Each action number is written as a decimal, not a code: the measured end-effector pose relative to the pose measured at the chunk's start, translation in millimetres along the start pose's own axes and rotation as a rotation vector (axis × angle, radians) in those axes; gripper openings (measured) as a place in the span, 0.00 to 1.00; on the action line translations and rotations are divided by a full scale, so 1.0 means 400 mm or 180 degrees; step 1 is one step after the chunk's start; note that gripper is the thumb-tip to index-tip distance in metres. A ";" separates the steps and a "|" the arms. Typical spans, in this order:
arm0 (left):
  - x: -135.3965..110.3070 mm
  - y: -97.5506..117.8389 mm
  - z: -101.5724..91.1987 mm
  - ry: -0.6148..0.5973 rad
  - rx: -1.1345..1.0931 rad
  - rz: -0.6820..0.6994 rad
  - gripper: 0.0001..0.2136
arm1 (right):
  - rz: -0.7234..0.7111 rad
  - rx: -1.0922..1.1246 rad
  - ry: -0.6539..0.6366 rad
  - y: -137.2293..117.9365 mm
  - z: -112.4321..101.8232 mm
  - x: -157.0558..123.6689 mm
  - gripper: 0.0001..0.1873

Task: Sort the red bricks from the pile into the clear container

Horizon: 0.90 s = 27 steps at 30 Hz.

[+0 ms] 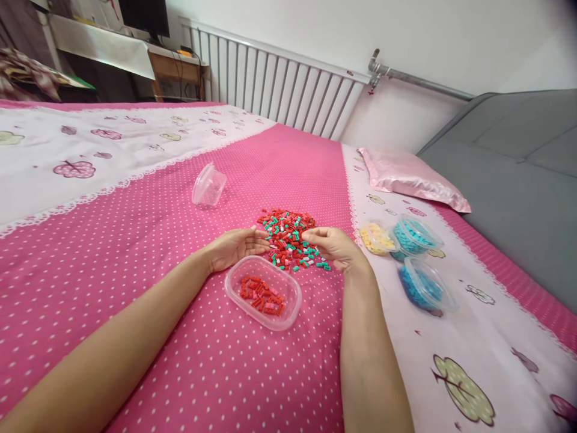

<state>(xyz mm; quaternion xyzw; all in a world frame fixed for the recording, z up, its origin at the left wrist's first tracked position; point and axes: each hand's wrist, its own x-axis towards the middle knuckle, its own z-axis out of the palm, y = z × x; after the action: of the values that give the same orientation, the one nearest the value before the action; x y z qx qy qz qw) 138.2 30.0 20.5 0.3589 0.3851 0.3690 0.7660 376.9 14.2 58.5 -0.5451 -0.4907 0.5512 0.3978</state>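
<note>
Pink bedding (306, 156), dotted with white and bordered by pale bands printed with small trees, spreads across a bed beside a white wall (288, 18). Along that wall run a white radiator (279, 78) and a metal pipe (428, 85); a desk (178, 69) with a dark monitor (144, 18) stands at the far left. To the right, a shiny pink pillow (415, 180) lies near a grey padded headboard (509, 156).

On the bedding's pink dotted stretch sits a loose pile of small pieces (286, 240), mostly red, mixed with green, pink and white ones. Just on its near side, a clear tub (292, 291) stands upright, its floor partly covered with red and a few pink pieces (261, 296).

The person's left hand (237, 248) is at the pile's left edge, above the tub's far rim, its fingers loosely bent and unclenched. The right hand (336, 245) is over the pile's right side, thumb and forefinger pinched together; whether a piece is caught between them cannot be told.

Another clear container (210, 185) lies tipped beyond the left hand. Right of the right hand, clear containers hold yellow pieces (376, 239), turquoise pieces (410, 236) and blue pieces (419, 287).
</note>
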 end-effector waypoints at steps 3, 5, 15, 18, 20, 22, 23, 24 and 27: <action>-0.001 0.001 0.002 0.0007 0.0011 0.0005 0.12 | -0.0009 -0.1706 -0.0094 0.008 -0.006 -0.005 0.09; 0.000 0.001 0.003 0.0019 0.0006 0.0000 0.12 | 0.0092 -0.2464 -0.0130 0.014 -0.008 -0.003 0.10; 0.002 -0.001 0.000 0.0012 0.0015 0.0014 0.11 | 0.0444 -0.3235 0.0111 0.035 0.016 0.016 0.08; 0.001 0.000 0.000 0.0015 0.0031 -0.0003 0.12 | 0.0396 -0.3184 0.0224 0.035 0.005 0.014 0.03; 0.000 0.000 0.000 0.0009 0.0039 -0.0008 0.12 | 0.0320 -0.3012 0.0242 0.034 -0.004 0.012 0.01; -0.001 0.001 0.000 0.0002 0.0052 0.0003 0.12 | 0.0154 -0.2608 0.0183 0.033 -0.007 0.010 0.01; -0.002 0.001 0.001 -0.0002 0.0061 0.0015 0.13 | 0.0041 -0.2320 0.0168 0.031 -0.006 0.009 0.02; -0.002 0.000 0.001 -0.0009 0.0069 0.0029 0.13 | -0.0079 -0.1989 0.0173 0.028 -0.002 0.009 0.03; -0.002 -0.002 0.000 -0.0017 0.0087 0.0081 0.11 | -0.0318 -0.0900 0.0144 0.015 0.026 0.006 0.08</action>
<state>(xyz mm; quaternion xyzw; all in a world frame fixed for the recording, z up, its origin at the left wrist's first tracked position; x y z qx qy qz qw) 138.2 28.8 20.2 0.3752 0.3835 0.3724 0.7573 367.1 14.3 51.2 -0.5829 -0.5808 0.4437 0.3549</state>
